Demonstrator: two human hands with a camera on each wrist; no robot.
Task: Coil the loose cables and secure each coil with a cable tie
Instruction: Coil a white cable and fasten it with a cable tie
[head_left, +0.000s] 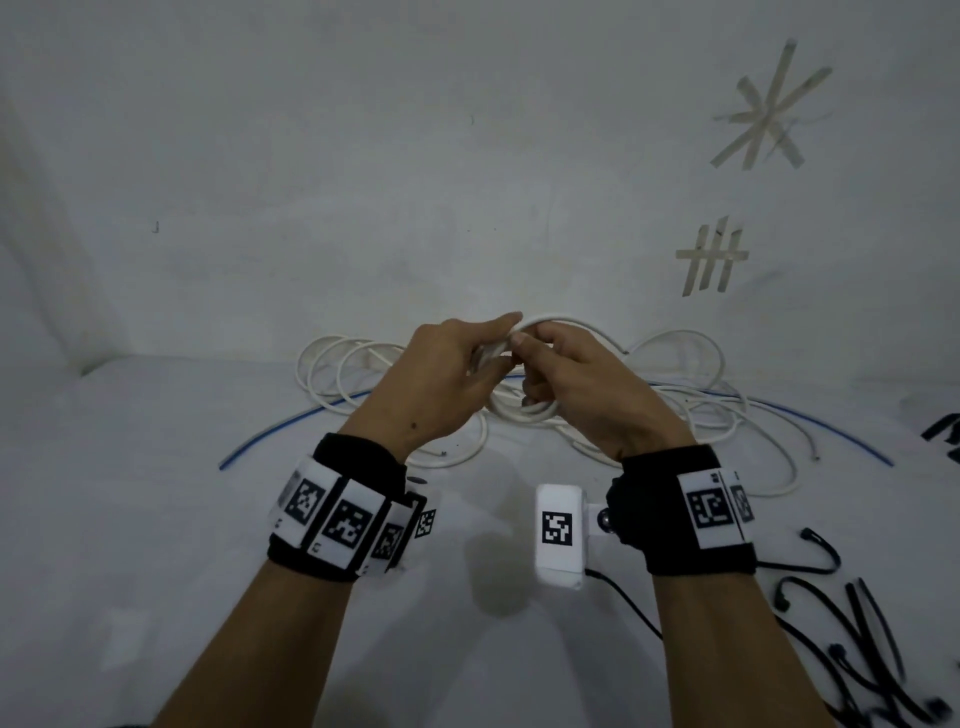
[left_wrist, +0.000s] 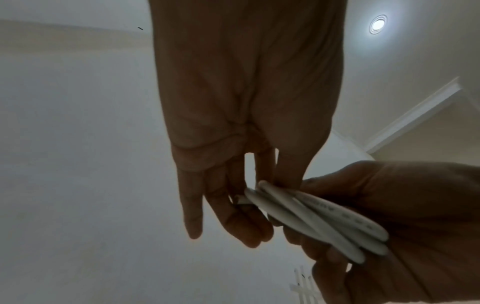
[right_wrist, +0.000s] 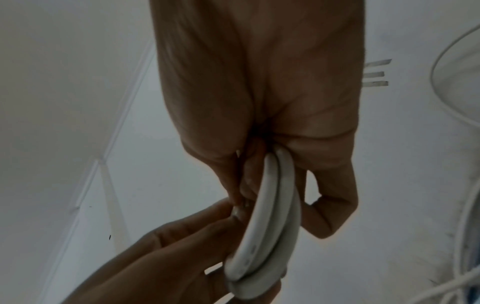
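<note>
A white cable coil (head_left: 551, 318) is held up between both hands above the white table (head_left: 156, 519). My right hand (head_left: 525, 349) grips the bundled loops with curled fingers; in the right wrist view the white cable coil (right_wrist: 272, 205) runs through the right hand (right_wrist: 259, 185). My left hand (head_left: 500, 344) pinches the strands just beside it. The left wrist view has the left hand (left_wrist: 249, 203) meeting the white cable coil (left_wrist: 317, 220) at its fingertips. More loose white cable (head_left: 337, 374) lies tangled on the table behind the hands.
A thin blue cable (head_left: 291, 423) arcs across the table under the white tangle. Several black cable ties (head_left: 857, 649) lie at the lower right. Tape marks (head_left: 711, 257) are stuck on the wall behind. Each wrist wears a black band with markers.
</note>
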